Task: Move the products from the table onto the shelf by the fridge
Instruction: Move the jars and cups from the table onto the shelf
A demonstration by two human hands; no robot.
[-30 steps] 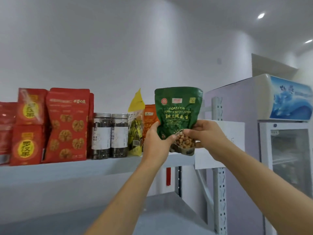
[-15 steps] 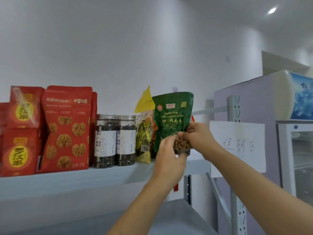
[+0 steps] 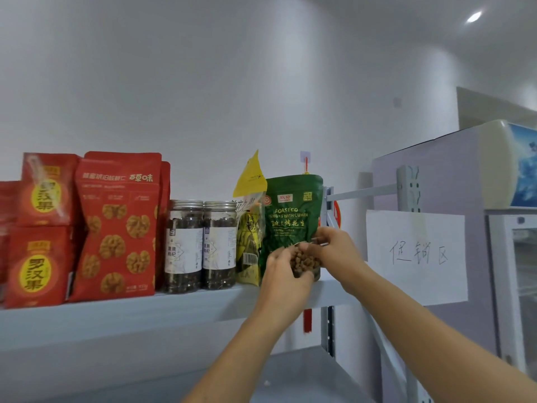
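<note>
A green bag of roasted peanuts (image 3: 292, 210) stands upright at the right end of the grey shelf (image 3: 122, 312), right of a yellow bag (image 3: 248, 228). My left hand (image 3: 283, 274) grips the bag's lower left corner. My right hand (image 3: 334, 251) pinches its lower right edge beside the clear window showing the nuts. The bag's bottom is hidden behind my hands, so I cannot tell whether it rests on the shelf.
Two dark jars (image 3: 200, 245), a red walnut bag (image 3: 116, 228) and red boxes (image 3: 37, 228) fill the shelf to the left. A white paper sign (image 3: 415, 257) hangs on the shelf's post. The fridge (image 3: 465, 213) stands at the right. A lower shelf (image 3: 305, 379) lies below.
Both hands have carried the green bag back and down to the shelf, beside the yellow bag. It now hides the orange bag that stood behind.
</note>
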